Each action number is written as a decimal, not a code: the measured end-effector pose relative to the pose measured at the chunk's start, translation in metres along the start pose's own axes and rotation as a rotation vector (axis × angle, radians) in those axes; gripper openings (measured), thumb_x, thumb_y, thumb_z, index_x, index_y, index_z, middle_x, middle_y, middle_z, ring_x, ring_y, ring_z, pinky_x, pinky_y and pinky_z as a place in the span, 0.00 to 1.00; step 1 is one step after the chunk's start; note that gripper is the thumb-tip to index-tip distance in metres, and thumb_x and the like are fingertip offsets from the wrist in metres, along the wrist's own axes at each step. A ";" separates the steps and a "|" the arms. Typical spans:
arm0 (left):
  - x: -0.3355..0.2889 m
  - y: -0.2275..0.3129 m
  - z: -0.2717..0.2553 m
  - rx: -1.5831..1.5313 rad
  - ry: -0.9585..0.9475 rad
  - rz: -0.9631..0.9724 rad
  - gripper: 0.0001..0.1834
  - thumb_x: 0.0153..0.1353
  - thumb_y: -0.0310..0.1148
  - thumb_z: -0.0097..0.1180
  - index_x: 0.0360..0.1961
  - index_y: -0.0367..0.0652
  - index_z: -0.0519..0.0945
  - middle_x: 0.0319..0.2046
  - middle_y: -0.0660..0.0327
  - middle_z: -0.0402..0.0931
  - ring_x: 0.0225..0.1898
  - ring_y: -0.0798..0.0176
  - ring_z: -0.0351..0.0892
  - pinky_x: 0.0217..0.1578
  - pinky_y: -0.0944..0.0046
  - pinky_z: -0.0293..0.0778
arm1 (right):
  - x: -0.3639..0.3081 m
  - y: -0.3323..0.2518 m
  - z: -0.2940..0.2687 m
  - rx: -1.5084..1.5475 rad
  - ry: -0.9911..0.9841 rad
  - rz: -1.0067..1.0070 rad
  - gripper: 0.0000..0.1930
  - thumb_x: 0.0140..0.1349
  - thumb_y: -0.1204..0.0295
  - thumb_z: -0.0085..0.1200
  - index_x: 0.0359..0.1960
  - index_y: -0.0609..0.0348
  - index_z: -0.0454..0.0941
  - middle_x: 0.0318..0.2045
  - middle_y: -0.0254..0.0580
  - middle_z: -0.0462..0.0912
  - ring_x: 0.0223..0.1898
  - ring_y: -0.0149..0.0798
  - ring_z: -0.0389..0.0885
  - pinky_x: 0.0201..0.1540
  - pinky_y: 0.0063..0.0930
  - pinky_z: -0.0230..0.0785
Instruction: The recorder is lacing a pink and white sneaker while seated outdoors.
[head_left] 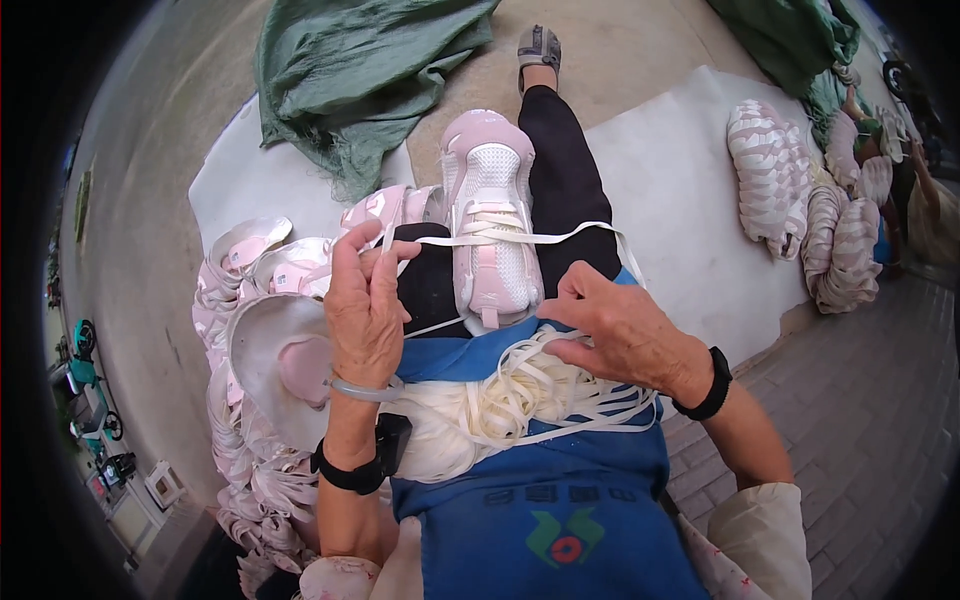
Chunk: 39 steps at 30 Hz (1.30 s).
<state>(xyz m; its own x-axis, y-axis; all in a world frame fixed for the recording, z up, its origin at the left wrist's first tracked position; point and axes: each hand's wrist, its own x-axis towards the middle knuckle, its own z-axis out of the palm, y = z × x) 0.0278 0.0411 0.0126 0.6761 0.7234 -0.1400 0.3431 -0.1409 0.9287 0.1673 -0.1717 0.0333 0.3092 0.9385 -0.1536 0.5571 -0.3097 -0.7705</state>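
A pink and white sneaker upper (492,190) lies across my lap, toe pointing away from me. A cream shoelace (560,238) runs through its upper eyelets and trails out to both sides. My left hand (368,305) is beside the upper's left edge, its raised fingers closed on the left end of the lace. My right hand (625,325) hovers near the heel at the right, thumb and fingers apart, with nothing visible between them. Beneath it, a tangled heap of cream laces (520,400) rests on my blue apron (540,520).
Stacked pink and white uppers (285,365) crowd my left side. More bundles of uppers (770,175) lie at the far right, near another person's arm (930,185). A green cloth (360,80) covers part of the white sheet (660,150) ahead.
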 end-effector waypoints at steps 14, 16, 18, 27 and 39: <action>0.001 -0.016 0.006 0.488 -0.269 0.026 0.10 0.64 0.32 0.55 0.40 0.35 0.79 0.18 0.64 0.75 0.22 0.73 0.72 0.25 0.70 0.68 | -0.013 0.029 -0.009 -0.089 0.172 0.112 0.03 0.58 0.76 0.54 0.33 0.60 0.76 0.28 0.46 0.76 0.30 0.50 0.78 0.33 0.41 0.70; 0.005 -0.016 0.006 0.500 -0.262 0.034 0.10 0.64 0.32 0.55 0.40 0.35 0.79 0.19 0.63 0.76 0.22 0.72 0.72 0.25 0.69 0.68 | -0.018 0.036 -0.011 -0.275 0.204 0.206 0.03 0.57 0.77 0.54 0.32 0.60 0.76 0.28 0.46 0.76 0.30 0.51 0.78 0.32 0.42 0.71; 0.009 -0.018 0.010 0.507 -0.261 0.041 0.10 0.63 0.33 0.55 0.40 0.36 0.79 0.19 0.62 0.76 0.22 0.71 0.71 0.25 0.68 0.68 | -0.023 0.038 -0.011 -0.338 0.163 0.258 0.04 0.57 0.77 0.55 0.34 0.59 0.76 0.30 0.46 0.76 0.30 0.51 0.78 0.32 0.41 0.72; 0.019 -0.021 0.014 0.260 -0.293 -0.092 0.12 0.65 0.36 0.54 0.37 0.37 0.80 0.28 0.65 0.79 0.18 0.75 0.68 0.18 0.72 0.66 | -0.004 0.019 0.011 -0.247 0.173 0.045 0.08 0.56 0.78 0.56 0.38 0.61 0.74 0.39 0.44 0.71 0.30 0.44 0.80 0.31 0.34 0.74; 0.028 -0.018 0.012 -0.011 -0.368 -0.419 0.12 0.64 0.39 0.56 0.38 0.40 0.78 0.29 0.67 0.75 0.23 0.76 0.73 0.18 0.75 0.73 | 0.014 0.029 0.016 -0.190 0.199 0.050 0.02 0.58 0.79 0.50 0.31 0.64 0.72 0.31 0.49 0.71 0.28 0.53 0.77 0.29 0.42 0.71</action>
<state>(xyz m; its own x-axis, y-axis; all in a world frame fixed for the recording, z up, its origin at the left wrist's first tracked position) 0.0487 0.0556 -0.0125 0.6668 0.4322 -0.6070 0.6260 0.1170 0.7710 0.1757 -0.1654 -0.0008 0.4750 0.8786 -0.0494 0.6663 -0.3957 -0.6320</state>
